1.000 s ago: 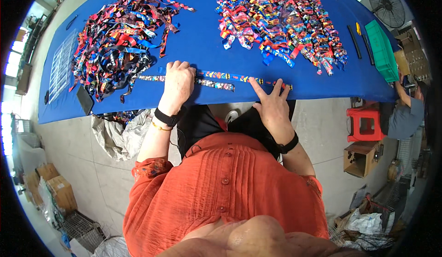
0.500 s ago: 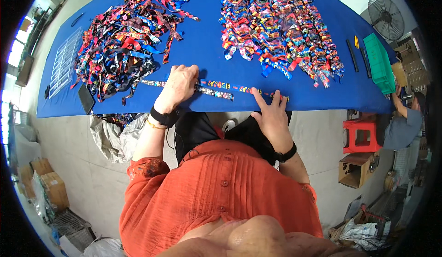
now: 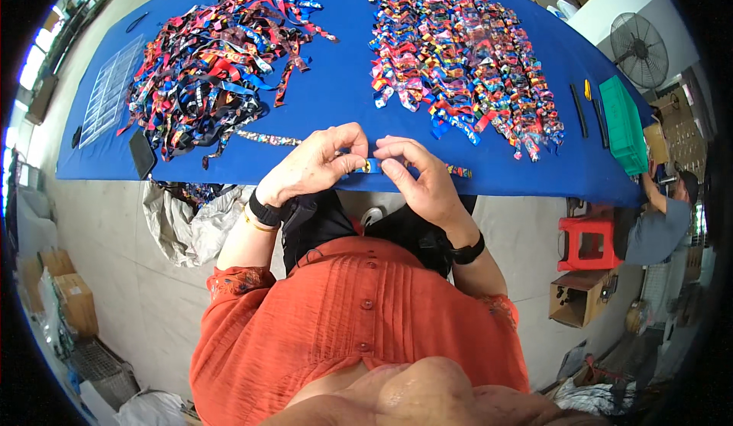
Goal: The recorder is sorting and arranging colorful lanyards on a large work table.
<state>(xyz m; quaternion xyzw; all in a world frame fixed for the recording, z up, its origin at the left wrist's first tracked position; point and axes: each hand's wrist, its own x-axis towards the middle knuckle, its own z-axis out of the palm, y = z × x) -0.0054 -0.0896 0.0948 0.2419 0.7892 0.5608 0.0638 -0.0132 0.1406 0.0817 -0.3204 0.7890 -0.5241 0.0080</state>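
Observation:
Close to the table's near edge, a short stretch of blue printed strap (image 3: 372, 166) with a yellow patch shows between my hands. My left hand (image 3: 309, 165) pinches it between thumb and fingers. Facing it, my right hand (image 3: 429, 185) has curled fingers and its thumb at the strap's other side. A colourful strap end (image 3: 460, 171) sticks out past the right hand; whether it is the same strap is hidden. Another pale patterned strap (image 3: 267, 138) lies flat, running from the loose pile of straps (image 3: 206, 82) to behind my left hand.
Rows of folded straps (image 3: 466, 59) cover the far right of the blue table (image 3: 336, 67). A clear compartment tray (image 3: 113, 98) lies at left. At right are a green crate (image 3: 622, 124), black rods (image 3: 579, 111), a fan (image 3: 639, 48), a red stool (image 3: 586, 241) and another person (image 3: 658, 227).
My hands have come together near the table edge. My right hand, flat and spread before, is now curled at the strap, which both hands have lifted and drawn nearer.

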